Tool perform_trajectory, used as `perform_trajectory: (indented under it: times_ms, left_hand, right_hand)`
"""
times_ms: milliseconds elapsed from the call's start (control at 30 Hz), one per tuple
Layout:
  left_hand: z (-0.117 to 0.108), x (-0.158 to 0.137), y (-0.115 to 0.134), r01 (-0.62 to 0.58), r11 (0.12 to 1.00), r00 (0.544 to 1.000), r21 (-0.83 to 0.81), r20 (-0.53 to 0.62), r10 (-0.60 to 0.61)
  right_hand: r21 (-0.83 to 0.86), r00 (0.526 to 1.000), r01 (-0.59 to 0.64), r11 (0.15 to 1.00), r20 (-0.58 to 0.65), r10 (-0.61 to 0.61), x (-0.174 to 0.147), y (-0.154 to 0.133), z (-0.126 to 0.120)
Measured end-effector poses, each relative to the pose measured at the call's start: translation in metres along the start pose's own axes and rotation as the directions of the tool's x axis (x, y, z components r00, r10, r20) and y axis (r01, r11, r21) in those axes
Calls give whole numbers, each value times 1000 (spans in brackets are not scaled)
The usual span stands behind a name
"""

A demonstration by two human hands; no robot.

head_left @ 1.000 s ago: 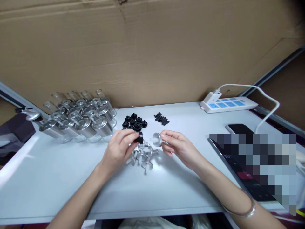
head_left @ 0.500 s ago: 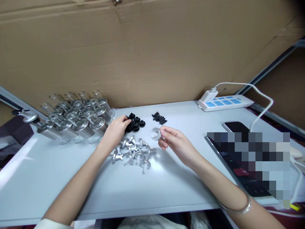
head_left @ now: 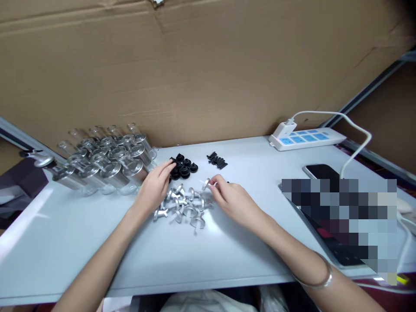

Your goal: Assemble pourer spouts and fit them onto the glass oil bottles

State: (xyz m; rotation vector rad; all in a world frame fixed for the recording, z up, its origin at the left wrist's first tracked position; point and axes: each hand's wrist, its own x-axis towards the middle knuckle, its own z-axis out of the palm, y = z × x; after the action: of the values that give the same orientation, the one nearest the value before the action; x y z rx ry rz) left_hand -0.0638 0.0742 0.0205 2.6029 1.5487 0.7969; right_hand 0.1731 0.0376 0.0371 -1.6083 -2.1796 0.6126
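Observation:
My right hand (head_left: 235,199) pinches a small silver pourer cap (head_left: 206,184), a round disc with a short stem, between thumb and forefinger. It hovers just right of a loose heap of similar silver caps (head_left: 190,211). A tiny black bit shows behind the fingers; I cannot make it out. My left hand (head_left: 155,185) holds nothing visible, its fingers stretched out against the left side of a cluster of round black stoppers (head_left: 184,172). The tips partly cover some of the stoppers. Small black strips (head_left: 217,160) lie behind and to the right.
Several glass bottles with metal sleeves (head_left: 112,173) stand at the left, one topped with a spout (head_left: 42,160). A white power strip (head_left: 308,138) with a plugged-in charger and cable lies back right. Phones (head_left: 320,172) rest on the right. Cardboard (head_left: 208,73) walls the back.
My right hand has turned and tilted the silver cap, so its stem now points left. My left hand has drawn back slightly from the stoppers, its fingers straightening.

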Motion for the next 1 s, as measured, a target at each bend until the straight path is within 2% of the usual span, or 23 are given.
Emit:
perform_trajectory:
  times_ms: [67, 167, 233, 300, 467, 633, 800, 1000]
  left_hand:
    - [-3, -13, 5, 5, 996, 1000, -92, -24, -8]
    - [-6, -26, 10, 67, 967, 990, -247, 138, -33]
    - [-7, -29, 12, 123, 937, 969, -326, 243, -43]
    - [-7, -29, 15, 167, 909, 960, -382, 274, -61]
    - [-7, -25, 23, 204, 866, 966, -456, 235, -104]
    - [-5, -29, 30, 174, 847, 975, -502, 211, -74]
    - [-3, -30, 31, 153, 849, 985, -506, 145, -92]
    - [-4, -32, 27, 69, 903, 998, -423, 24, -65]
  right_hand:
    - [-128, 999, -36, 991, 32, 41, 1, 0, 2]
    - [-239, 993, -46, 970, 92, 70, 1, -1, 5]
    - [-253, 988, -27, 967, 137, 64, 1, 0, 7]
    - [-245, 984, 5, 970, 174, 39, -1, 0, 8]
    - [-150, 961, 133, 980, 261, -90, -5, 0, 8]
    - [-44, 940, 195, 980, 292, -174, -6, -3, 6]
    - [-12, 954, 156, 988, 261, -148, -7, -3, 3]
    - [-168, 975, 109, 980, 212, -72, -7, -2, 2]
